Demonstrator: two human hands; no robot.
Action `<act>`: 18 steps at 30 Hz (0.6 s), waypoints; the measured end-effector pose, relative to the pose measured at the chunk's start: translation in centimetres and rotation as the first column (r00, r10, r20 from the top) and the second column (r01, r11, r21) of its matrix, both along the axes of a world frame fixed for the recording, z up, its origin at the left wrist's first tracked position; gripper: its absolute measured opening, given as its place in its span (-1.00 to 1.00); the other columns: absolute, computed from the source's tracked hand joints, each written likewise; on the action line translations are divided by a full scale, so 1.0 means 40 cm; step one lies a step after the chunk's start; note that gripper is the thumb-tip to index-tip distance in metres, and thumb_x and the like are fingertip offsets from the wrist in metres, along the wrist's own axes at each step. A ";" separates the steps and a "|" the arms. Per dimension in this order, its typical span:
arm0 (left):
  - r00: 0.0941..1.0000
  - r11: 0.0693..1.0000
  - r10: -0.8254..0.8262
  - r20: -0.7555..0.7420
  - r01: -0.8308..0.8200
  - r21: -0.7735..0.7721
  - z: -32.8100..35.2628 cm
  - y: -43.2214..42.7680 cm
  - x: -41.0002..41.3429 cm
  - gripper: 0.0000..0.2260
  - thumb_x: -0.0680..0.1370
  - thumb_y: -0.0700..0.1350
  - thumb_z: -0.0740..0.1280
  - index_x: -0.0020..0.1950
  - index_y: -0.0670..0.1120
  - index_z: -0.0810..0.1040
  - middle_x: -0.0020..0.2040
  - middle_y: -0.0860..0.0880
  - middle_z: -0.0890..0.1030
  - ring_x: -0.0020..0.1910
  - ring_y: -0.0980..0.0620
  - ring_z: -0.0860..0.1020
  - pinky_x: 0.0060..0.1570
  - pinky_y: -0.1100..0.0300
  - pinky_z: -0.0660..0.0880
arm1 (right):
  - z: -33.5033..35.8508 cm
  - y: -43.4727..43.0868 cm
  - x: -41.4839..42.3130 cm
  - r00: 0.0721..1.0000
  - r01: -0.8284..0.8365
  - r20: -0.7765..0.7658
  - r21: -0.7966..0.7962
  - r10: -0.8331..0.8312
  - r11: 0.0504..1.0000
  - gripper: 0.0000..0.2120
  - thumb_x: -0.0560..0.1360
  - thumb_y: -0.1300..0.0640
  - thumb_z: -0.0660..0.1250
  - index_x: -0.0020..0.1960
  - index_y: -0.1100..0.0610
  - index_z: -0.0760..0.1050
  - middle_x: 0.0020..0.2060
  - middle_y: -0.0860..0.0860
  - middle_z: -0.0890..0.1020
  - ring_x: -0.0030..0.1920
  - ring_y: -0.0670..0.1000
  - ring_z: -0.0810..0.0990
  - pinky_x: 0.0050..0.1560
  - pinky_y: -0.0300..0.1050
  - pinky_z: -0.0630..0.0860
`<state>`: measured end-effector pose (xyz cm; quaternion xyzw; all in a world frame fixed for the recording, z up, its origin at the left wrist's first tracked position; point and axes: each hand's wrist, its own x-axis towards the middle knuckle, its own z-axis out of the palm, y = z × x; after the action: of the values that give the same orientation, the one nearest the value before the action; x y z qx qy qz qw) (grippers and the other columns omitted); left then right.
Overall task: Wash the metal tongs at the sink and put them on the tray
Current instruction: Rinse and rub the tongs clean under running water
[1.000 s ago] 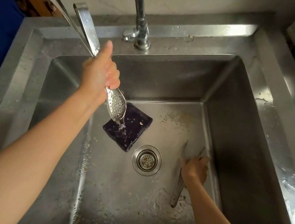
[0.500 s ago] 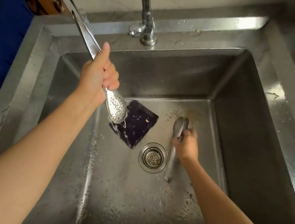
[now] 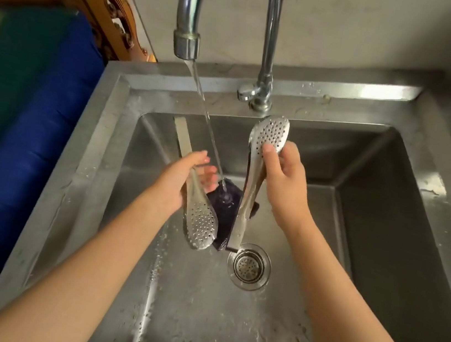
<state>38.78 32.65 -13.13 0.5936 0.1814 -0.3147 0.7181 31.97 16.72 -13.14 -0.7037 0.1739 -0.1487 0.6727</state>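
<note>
Over the steel sink [image 3: 408, 179], each hand holds metal tongs with perforated spoon ends. My left hand [image 3: 179, 184] grips the first tongs [image 3: 199, 222] mid-handle, spoon end down and handle rising to the back left. My right hand [image 3: 283, 184] grips the second tongs [image 3: 266, 139] just below their spoon end, which points up; the handle hangs toward the drain. A thin stream of water from the tap [image 3: 186, 40] falls between the hands, past my left fingers. No tray is in view.
A dark purple scrub pad [image 3: 226, 200] lies on the sink floor under the stream, beside the round drain strainer [image 3: 248, 267]. The tap's stem and lever [image 3: 261, 94] stand at the back rim. A blue surface [image 3: 21, 127] borders the sink on the left.
My right hand lifted the second tongs off the sink floor and turned their spoon end upward. My left hand lowered the first tongs toward the middle of the basin.
</note>
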 end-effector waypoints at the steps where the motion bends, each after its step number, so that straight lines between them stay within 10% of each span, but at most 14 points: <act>1: 1.000 1.000 -0.004 -0.018 0.004 -0.016 0.001 0.000 -0.003 -0.79 0.57 -0.12 0.26 0.11 -0.24 0.46 -0.14 -0.18 0.59 -0.28 -0.04 0.61 -0.29 0.14 0.64 | 0.018 0.016 0.009 1.000 -0.008 0.010 0.100 0.007 0.995 -0.87 0.59 0.08 0.18 -0.12 0.01 0.46 -0.06 0.08 0.51 -0.12 -0.01 0.57 -0.09 -0.15 0.54; 12: 0.993 0.997 -0.041 -0.107 0.047 0.058 0.023 0.027 -0.002 -0.82 0.56 -0.08 0.28 0.00 -0.20 0.50 -0.28 -0.06 0.68 -0.45 0.03 0.60 -0.23 0.09 0.62 | 0.110 0.085 0.094 0.977 -0.005 0.207 0.275 -0.054 0.961 -0.57 0.51 0.15 0.27 0.35 -0.07 0.30 0.23 0.09 0.50 0.23 0.17 0.50 0.27 0.24 0.44; 14: 0.981 0.999 -0.016 -0.195 0.025 0.045 0.016 0.035 -0.013 -0.80 0.55 -0.05 0.29 -0.03 -0.19 0.52 -0.23 -0.16 0.68 -0.19 -0.13 0.65 0.09 -0.18 0.52 | 0.123 0.095 0.107 0.966 0.010 0.240 0.331 -0.094 0.944 -0.47 0.52 0.20 0.28 0.43 -0.07 0.23 0.31 0.07 0.45 0.31 0.12 0.44 0.36 0.19 0.37; 18: 0.963 0.974 0.090 -0.255 -0.138 -0.178 0.013 0.039 -0.042 -0.62 0.57 0.07 0.22 0.05 -0.28 0.50 -0.01 -0.33 0.58 0.02 -0.23 0.58 0.03 -0.18 0.55 | 0.126 0.093 0.133 0.949 -0.019 0.265 0.592 -0.172 0.806 -0.35 0.50 0.32 0.24 0.47 -0.10 0.11 0.38 0.12 0.34 0.30 0.20 0.44 0.39 0.24 0.30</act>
<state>37.08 34.21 -12.60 0.4658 0.2712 -0.3597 0.7617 37.29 20.44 -8.12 -0.4218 0.1335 -0.2221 0.8689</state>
